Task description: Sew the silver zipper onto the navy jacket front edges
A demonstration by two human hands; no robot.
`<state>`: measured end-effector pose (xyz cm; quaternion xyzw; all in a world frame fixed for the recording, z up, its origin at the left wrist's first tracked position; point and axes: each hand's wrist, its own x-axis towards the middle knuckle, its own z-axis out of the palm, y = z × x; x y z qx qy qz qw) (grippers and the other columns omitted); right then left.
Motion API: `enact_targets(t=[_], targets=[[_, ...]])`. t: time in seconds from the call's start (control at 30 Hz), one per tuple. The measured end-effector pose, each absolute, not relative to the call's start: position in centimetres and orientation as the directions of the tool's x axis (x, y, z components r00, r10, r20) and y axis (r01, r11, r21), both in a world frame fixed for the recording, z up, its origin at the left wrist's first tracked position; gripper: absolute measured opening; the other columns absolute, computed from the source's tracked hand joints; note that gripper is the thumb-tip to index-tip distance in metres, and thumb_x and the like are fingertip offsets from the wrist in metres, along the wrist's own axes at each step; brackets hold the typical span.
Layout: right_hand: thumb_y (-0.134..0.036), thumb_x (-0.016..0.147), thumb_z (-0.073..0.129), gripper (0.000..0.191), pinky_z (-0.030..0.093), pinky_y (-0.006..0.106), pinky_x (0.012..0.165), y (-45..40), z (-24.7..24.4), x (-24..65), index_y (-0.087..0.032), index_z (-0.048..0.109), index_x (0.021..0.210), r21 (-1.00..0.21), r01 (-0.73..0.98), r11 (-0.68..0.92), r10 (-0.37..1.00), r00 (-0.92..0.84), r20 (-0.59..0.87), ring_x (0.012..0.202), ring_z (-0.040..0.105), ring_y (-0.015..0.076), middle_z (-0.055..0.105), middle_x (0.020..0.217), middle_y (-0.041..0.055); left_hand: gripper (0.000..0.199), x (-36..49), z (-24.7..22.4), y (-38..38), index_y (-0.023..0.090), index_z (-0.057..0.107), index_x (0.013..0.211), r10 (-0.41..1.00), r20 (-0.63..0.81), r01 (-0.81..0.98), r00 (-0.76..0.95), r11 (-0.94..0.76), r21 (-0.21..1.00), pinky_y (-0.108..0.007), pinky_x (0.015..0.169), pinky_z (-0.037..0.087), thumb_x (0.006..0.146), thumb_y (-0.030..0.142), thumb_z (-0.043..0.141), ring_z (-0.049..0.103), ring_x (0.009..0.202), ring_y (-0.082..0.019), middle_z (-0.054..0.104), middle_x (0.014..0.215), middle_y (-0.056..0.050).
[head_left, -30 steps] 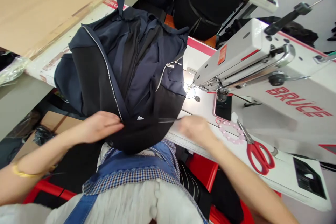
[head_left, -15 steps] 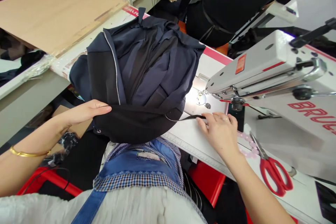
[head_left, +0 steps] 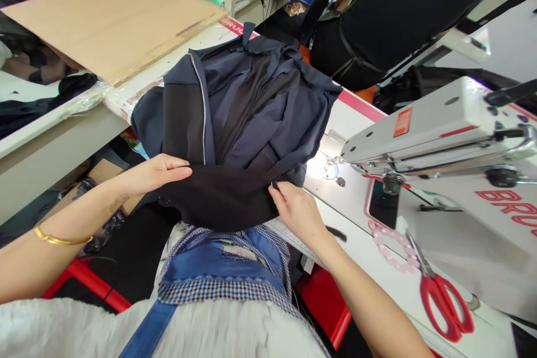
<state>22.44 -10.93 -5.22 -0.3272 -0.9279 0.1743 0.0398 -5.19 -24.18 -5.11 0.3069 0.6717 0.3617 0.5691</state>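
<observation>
A dark navy and black garment (head_left: 268, 106) with a silver zipper (head_left: 203, 106) lies bunched on the sewing table, its black lower edge hanging toward my lap. My left hand (head_left: 170, 170) pinches that black edge at its left end, thumb on top. Near the edge's right end, my right hand (head_left: 300, 207) grips the same black fabric between thumb and fingers. The cloth is stretched between both hands. To the right of the garment stands a white sewing machine (head_left: 440, 134), its lit needle plate beside the fabric.
Red-handled scissors (head_left: 447, 302), a pink beaded loop (head_left: 394, 249) and a phone (head_left: 382, 201) lie at the right. A cardboard sheet (head_left: 117, 17) covers the table at the left. A person in black (head_left: 403, 17) sits beyond the table.
My right hand has let go of the narrow black strip near the machine and moved left onto the garment's edge. The view has shifted slightly; my left hand keeps its hold.
</observation>
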Motion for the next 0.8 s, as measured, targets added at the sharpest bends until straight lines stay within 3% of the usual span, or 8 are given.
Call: enact_targets(t=[0.13, 0.23, 0.33, 0.47, 0.53, 0.6, 0.7, 0.8], targets=[[-0.037, 0.091, 0.034, 0.031, 0.038, 0.024, 0.057, -9.4, -4.9, 23.2, -0.019, 0.059, 0.087, -0.715, 0.579, 0.392, 0.728, -0.671, -0.144, 0.062, 0.056, 0.0135, 0.062, 0.069, 0.0001, 0.031, -4.1, -4.0, -22.4, 0.013, 0.066, 0.092, 0.841, -0.508, -0.238, -0.187, 0.464, 0.854, -0.027, 0.071, 0.051, 0.066, 0.03, 0.066, 0.064, 0.076, -0.017, 0.07, 0.086, -0.004], [-0.041, 0.088, 0.037, 0.033, 0.037, 0.024, 0.057, -8.7, -4.7, 23.3, -0.019, 0.06, 0.081, -0.759, 0.566, 0.323, 0.785, -0.608, -0.119, 0.061, 0.054, 0.0132, 0.059, 0.065, -0.0012, 0.026, -2.6, -3.1, -20.3, 0.013, 0.067, 0.085, 0.825, -0.469, -0.328, -0.315, 0.369, 0.869, -0.026, 0.063, 0.051, 0.062, 0.023, 0.063, 0.063, 0.065, -0.016, 0.07, 0.075, -0.003], [-0.041, 0.087, 0.039, 0.034, 0.037, 0.023, 0.059, -8.4, -4.2, 22.9, -0.019, 0.059, 0.072, -0.755, 0.567, 0.33, 0.807, -0.584, -0.086, 0.061, 0.054, 0.013, 0.059, 0.063, -0.0013, 0.007, -0.7, -2.7, -18.2, 0.014, 0.057, 0.055, 0.857, -0.323, -0.199, -0.402, 0.262, 0.944, -0.02, 0.051, 0.043, 0.06, 0.019, 0.056, 0.052, 0.048, -0.009, 0.06, 0.053, 0.002], [-0.036, 0.088, 0.038, 0.03, 0.035, 0.023, 0.057, -8.7, -3.3, 21.9, -0.02, 0.056, 0.071, -0.643, 0.63, 0.435, 0.794, -0.605, -0.056, 0.061, 0.055, 0.0138, 0.06, 0.063, -0.0009, 0.009, 2.6, -2.5, -16.2, 0.017, 0.053, 0.068, 0.949, -0.115, 0.27, -0.293, 0.198, 0.942, -0.019, 0.046, 0.034, 0.069, 0.027, 0.054, 0.044, 0.043, -0.008, 0.046, 0.045, 0.007], [-0.035, 0.089, 0.035, 0.031, 0.032, 0.022, 0.055, -8.9, -3.0, 21.6, -0.02, 0.055, 0.071, -0.548, 0.659, 0.516, 0.774, -0.632, -0.031, 0.058, 0.055, 0.014, 0.058, 0.059, -0.001, 0.022, 4.0, -2.5, -15.5, 0.018, 0.055, 0.082, 0.996, -0.06, 0.633, -0.061, 0.085, 0.77, -0.022, 0.049, 0.036, 0.071, 0.037, 0.056, 0.051, 0.05, -0.013, 0.052, 0.052, 0.005], [-0.035, 0.091, 0.033, 0.032, 0.029, 0.023, 0.053, -8.9, -3.1, 21.7, -0.02, 0.054, 0.072, -0.44, 0.672, 0.596, 0.744, -0.668, -0.012, 0.056, 0.055, 0.0143, 0.057, 0.058, -0.0006, 0.028, 4.7, -2.8, -14.8, 0.017, 0.058, 0.076, 0.983, -0.095, 0.837, 0.16, -0.083, 0.541, -0.026, 0.053, 0.038, 0.076, 0.044, 0.051, 0.056, 0.057, -0.018, 0.058, 0.058, -0.001], [-0.036, 0.092, 0.032, 0.032, 0.025, 0.024, 0.051, -8.5, -4.1, 23.2, -0.02, 0.057, 0.08, -0.258, 0.729, 0.634, 0.747, -0.664, -0.038, 0.057, 0.056, 0.0157, 0.06, 0.062, 0.0013, 0.042, 3.5, -3.4, -13.9, 0.017, 0.056, 0.059, 0.94, -0.159, 0.9, 0.302, -0.226, 0.373, -0.026, 0.057, 0.037, 0.086, 0.042, 0.035, 0.057, 0.061, -0.019, 0.06, 0.06, -0.006], [-0.033, 0.091, 0.034, 0.03, 0.023, 0.024, 0.05, -7.7, -5.6, 25.7, -0.019, 0.06, 0.086, -0.164, 0.815, 0.555, 0.818, -0.571, -0.067, 0.054, 0.055, 0.0172, 0.06, 0.057, 0.0027, 0.04, 0.6, -3.8, -13.5, 0.018, 0.052, 0.055, 0.925, -0.211, 0.874, 0.316, -0.197, 0.445, -0.023, 0.054, 0.034, 0.086, 0.038, 0.035, 0.051, 0.053, -0.014, 0.053, 0.053, -0.001]])
